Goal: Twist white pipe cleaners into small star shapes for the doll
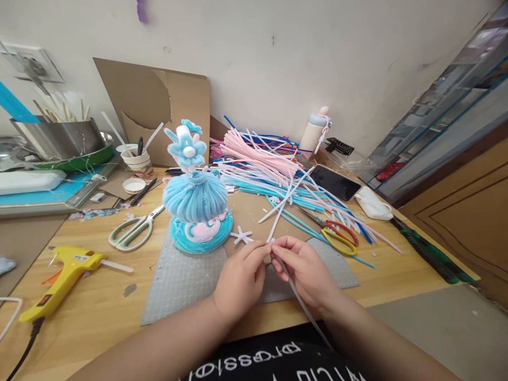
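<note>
2 hands meet over the near edge of the grey cutting mat [178,286], the landmark here, which lies on a wooden table [99,312]. On the mat's far left part stands the blue pipe-cleaner figure [195,203], a ribbed blue dome on a blue and pink coiled base, topped by a flower. Beyond the mat's far right corner sprawls a heap of pink, white and blue pipe cleaners [270,164], with a dark phone [335,182] at its right. Well left of the mat lies a yellow glue gun [63,275], and just off the mat's far left corner, pale green scissors [135,230]. Red and yellow scissors [339,238] rest at the mat's far right edge. The left hand [240,280] and right hand [305,270] both pinch 1 white pipe cleaner [296,291] between fingertips, its tail running toward the body. A small white star [242,236] lies on the mat just beyond the left hand.
</note>
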Demonstrator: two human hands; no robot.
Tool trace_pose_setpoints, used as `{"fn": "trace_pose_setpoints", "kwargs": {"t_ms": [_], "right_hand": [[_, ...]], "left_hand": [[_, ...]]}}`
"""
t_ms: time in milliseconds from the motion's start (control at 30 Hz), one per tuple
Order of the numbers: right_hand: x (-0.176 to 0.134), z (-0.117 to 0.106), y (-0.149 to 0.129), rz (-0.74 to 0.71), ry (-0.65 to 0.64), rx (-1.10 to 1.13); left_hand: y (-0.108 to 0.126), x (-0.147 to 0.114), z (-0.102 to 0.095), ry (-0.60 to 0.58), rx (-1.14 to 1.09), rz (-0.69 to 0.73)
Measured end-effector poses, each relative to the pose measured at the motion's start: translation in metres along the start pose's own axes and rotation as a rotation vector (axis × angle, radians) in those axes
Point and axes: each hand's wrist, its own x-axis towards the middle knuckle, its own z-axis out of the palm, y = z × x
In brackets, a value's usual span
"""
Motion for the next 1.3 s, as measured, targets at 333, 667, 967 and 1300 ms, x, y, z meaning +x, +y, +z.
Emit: {"fn": "trace_pose_setpoints", "kwargs": {"t_ms": [333, 667, 967, 1300], "right_hand": [[-0.004, -0.02, 0.0, 0.218, -0.061, -0.072], [-0.006, -0.028, -0.013, 0.2, -0.096, -0.155], [-0.013, -0.039, -0.02, 0.149, -0.041, -0.213], [-0.019, -0.045, -0.015, 0.04, -0.039, -0.506]], "left_hand": [[0.002, 0.018, -0.004, -0.202, 0.135, 0.077], [0.004, 0.031, -0.006, -0.183, 0.265, 0.192], [0.005, 0.041, -0.005, -0.138, 0.272, 0.299], [0.008, 0.037, -0.005, -0.188, 0.127, 0.239]]}}
